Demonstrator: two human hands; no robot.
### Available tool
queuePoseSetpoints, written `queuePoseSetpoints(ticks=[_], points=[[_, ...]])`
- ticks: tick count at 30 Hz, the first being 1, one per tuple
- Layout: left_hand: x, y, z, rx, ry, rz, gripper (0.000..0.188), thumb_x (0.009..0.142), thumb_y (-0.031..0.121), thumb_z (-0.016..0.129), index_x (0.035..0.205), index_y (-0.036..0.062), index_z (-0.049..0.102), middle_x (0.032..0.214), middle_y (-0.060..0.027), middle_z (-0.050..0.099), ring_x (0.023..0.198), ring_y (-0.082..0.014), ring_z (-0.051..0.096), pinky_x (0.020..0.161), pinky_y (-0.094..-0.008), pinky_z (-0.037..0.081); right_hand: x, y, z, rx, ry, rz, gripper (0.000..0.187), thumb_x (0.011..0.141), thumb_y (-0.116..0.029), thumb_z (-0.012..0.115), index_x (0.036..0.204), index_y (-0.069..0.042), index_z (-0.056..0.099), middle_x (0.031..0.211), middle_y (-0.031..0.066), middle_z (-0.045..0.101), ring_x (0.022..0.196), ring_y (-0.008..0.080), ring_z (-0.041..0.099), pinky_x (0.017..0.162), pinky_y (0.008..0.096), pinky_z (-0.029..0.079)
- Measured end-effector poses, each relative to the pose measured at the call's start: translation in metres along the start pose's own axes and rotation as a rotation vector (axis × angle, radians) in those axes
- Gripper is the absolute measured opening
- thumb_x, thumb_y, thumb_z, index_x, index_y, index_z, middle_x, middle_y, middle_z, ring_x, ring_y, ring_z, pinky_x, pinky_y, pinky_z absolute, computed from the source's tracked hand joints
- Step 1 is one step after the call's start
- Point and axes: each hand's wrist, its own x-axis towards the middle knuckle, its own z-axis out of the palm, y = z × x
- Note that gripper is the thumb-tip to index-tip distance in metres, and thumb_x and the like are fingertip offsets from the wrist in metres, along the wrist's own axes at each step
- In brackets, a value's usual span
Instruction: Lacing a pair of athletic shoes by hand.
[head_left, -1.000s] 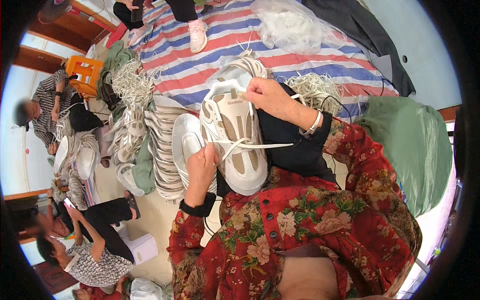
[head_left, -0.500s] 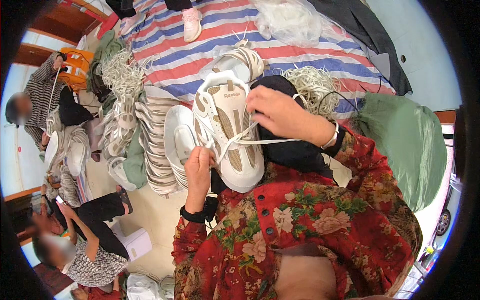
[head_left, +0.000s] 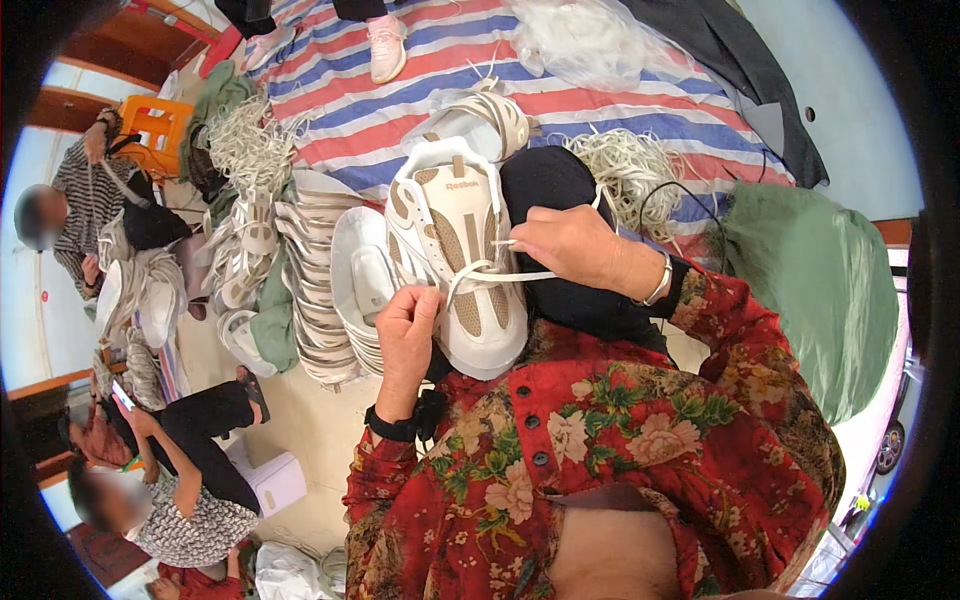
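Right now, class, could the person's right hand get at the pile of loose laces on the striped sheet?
Probably yes: the pile of laces lies just beyond the right hand, with nothing tall between them. The hand seems to pinch a shoelace, though, so it would likely have to let go first.

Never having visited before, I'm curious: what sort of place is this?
Probably a small shoe workshop: there are stacked pale shoes, a heap of loose laces and a partly laced shoe.
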Motion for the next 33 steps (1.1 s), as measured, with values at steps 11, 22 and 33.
queuePoseSetpoints(ticks=[11,22,33], points=[[0.004,0.012,-0.007,-0.055,0.017,0.014,0.019,0.093,0.018,0.058,0.088,0.0010,0.064,0.071,0.0030,0.056,0.062,-0.0029,0.046,0.056,-0.0174,0.037,-0.006,-0.009,0.004,-0.021,-0.007,0.068,0.007,0.083,-0.015,0.059,0.083,-0.008,0.059,0.072,0.0084,0.054,0.061,0.0315,0.058,0.051,0.0399,0.047],[0.009,0.007,0.004,-0.036,0.032,-0.034,0.018,0.092,0.017,0.059,0.084,0.0024,0.064,0.070,0.0060,0.055,0.060,-0.0019,0.043,0.054,-0.0178,0.034,0.007,-0.016,0.008,-0.197,-0.146,-0.139,0.011,0.082,-0.014,0.059,0.078,-0.005,0.055,0.071,0.0121,0.054,0.064,0.0311,0.059,0.055,0.0389,0.048],[0.025,0.023,0.010,0.724,0.206,0.459,0.014,0.082,0.015,0.064,0.074,0.0064,0.056,0.065,-0.0055,0.059,0.056,-0.0207,0.056,0.050,-0.0302,0.042,0.023,-0.006,0.002,0.129,-0.327,0.100,0.012,0.086,-0.013,0.054,0.084,-0.002,0.056,0.079,0.0178,0.057,0.075,0.0385,0.058,0.067,0.0465,0.046]])
